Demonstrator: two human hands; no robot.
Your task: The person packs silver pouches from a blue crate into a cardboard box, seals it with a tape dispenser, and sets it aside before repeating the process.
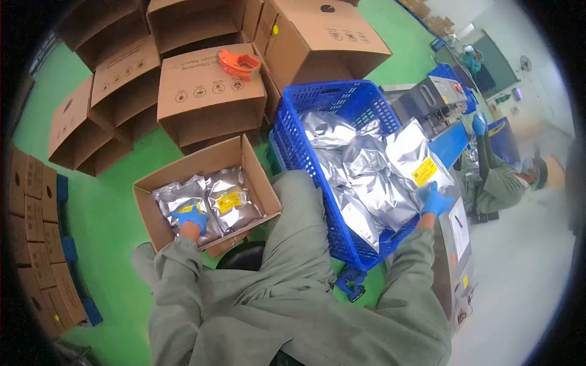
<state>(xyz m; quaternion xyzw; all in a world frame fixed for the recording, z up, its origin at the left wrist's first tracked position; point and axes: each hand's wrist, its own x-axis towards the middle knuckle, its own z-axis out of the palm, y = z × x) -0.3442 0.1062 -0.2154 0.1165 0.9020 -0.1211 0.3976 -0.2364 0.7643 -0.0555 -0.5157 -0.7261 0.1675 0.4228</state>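
Note:
My left hand, in a blue glove, rests on a silver foil pouch inside an open cardboard box. Its fingers lie outstretched across the pouch near a yellow label. Beside it in the box is a second silver pouch with a yellow label. On my right, a blue plastic crate holds several silver pouches. My gloved right hand grips the lower right of a labelled silver pouch, which leans up over the crate's right side.
Large open cardboard cartons stand in front of me, one topped with an orange tape dispenser. Stacked boxes line the left. To the right are a metal machine with a blue belt and a co-worker.

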